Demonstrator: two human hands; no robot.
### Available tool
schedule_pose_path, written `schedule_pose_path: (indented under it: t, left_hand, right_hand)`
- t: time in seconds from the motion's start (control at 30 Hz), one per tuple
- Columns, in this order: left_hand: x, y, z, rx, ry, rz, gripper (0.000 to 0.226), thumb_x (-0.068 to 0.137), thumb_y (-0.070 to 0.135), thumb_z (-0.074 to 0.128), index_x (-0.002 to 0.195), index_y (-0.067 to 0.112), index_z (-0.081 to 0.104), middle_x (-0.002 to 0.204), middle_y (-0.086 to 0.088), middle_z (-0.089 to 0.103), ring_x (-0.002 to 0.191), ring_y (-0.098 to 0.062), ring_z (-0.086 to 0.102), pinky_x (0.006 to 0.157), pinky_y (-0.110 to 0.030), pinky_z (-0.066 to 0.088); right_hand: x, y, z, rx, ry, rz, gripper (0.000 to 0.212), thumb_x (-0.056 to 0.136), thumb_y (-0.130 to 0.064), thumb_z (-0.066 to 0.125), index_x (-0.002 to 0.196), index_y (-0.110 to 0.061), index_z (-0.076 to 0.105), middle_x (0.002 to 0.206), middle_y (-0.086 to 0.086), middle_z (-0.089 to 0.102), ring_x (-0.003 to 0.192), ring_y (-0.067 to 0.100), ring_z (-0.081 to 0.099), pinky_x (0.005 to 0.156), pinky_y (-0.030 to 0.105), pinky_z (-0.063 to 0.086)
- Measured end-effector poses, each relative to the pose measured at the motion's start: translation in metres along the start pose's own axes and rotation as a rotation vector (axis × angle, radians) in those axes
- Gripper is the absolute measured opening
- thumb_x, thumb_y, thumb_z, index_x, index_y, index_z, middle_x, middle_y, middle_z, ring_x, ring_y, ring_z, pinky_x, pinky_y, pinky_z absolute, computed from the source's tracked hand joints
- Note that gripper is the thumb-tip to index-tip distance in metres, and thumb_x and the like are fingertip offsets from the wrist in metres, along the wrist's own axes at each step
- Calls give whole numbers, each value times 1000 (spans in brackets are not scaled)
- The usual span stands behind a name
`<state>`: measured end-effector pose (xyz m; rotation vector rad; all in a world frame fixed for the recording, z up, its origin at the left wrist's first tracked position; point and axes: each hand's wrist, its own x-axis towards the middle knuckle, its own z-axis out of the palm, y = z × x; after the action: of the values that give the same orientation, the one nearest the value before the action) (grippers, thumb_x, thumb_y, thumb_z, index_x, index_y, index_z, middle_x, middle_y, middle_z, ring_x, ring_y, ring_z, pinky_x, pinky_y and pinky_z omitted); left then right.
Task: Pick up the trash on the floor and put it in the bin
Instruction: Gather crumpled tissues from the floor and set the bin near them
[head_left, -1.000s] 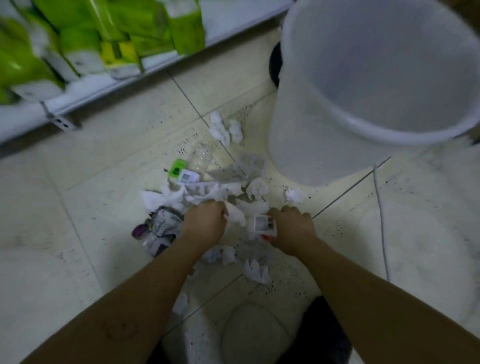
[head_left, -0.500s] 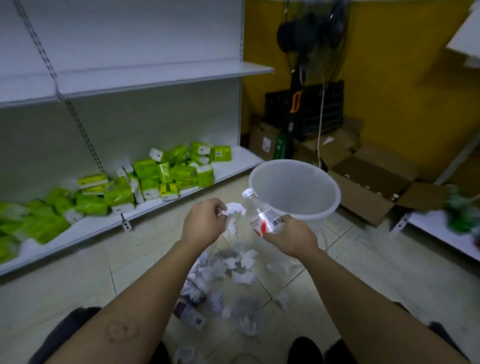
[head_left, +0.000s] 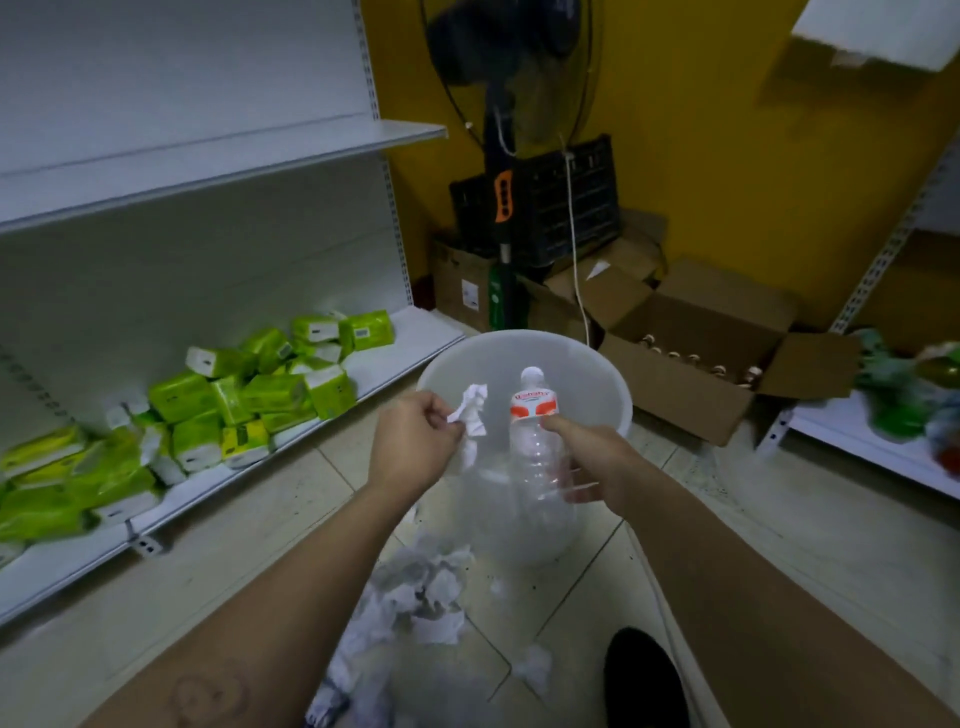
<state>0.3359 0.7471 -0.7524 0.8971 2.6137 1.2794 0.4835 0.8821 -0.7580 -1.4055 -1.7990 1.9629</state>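
Note:
A white translucent bin (head_left: 524, 343) stands on the tiled floor ahead of me. My left hand (head_left: 413, 449) pinches a crumpled white tissue (head_left: 471, 413) over the bin's near rim. My right hand (head_left: 597, 460) grips a clear plastic bottle (head_left: 532, 431) with a red-and-white label and white cap, held upright over the bin's mouth. A heap of crumpled paper trash (head_left: 410, 608) lies on the floor below my arms, in front of the bin.
A white shelf (head_left: 218, 483) at left carries several green tissue packs (head_left: 270, 395). Behind the bin stand open cardboard boxes (head_left: 691, 343), a black crate and a standing fan (head_left: 501, 171). Another shelf (head_left: 878, 441) is at right. My dark shoe (head_left: 644, 675) is near the paper.
Both hands rose from the floor pile, left with tissue and right with the bottle, and now hover over the bin's opening. My head lifted, bringing the room into view.

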Motion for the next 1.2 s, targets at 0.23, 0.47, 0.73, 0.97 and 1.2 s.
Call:
schedule_pose_path:
  t: [0.23,0.47,0.73,0.97,1.2]
  left_hand:
    - [75,-36,89,151,-172,2,10,78,27,67,88,26,65,81,2,69,87,-23,66,72,-29,48]
    - [58,-88,91,459,-506,304,50,81,69,45,114,34,58,107,14,68,111,-13,58,115,-47,21]
    - [28,-98,86,748,-502,578,30,84,21,63,113,30,58,111,4,64,113,-21,53,117,-47,5]
    - [-7,-114,64,695,-485,627,25,83,22,64,106,32,64,105,7,67,106,-18,55,105,-38,26]
    - [-65,-139,19,619,-491,586,33,82,34,65,115,34,63,118,9,66,112,-16,52,102,-34,26]
  right_hand:
    - [112,8,2,-149,173,-46,46,84,-51,60,107,-11,58,96,9,66,78,21,64,66,33,56]
    - [121,47,8,-906,-60,-331,77,77,-77,40,127,-19,53,127,4,60,108,23,58,88,32,42]
    - [80,82,23,-1487,141,-729,29,89,-13,51,117,-20,53,107,4,62,96,24,58,77,31,34]
    - [47,106,33,-1468,83,-740,34,82,-6,51,112,-20,56,100,2,64,92,23,60,72,30,37]
    - [-11,131,59,-1449,-5,-692,28,80,-8,54,105,-20,58,100,2,64,91,22,58,70,27,33]
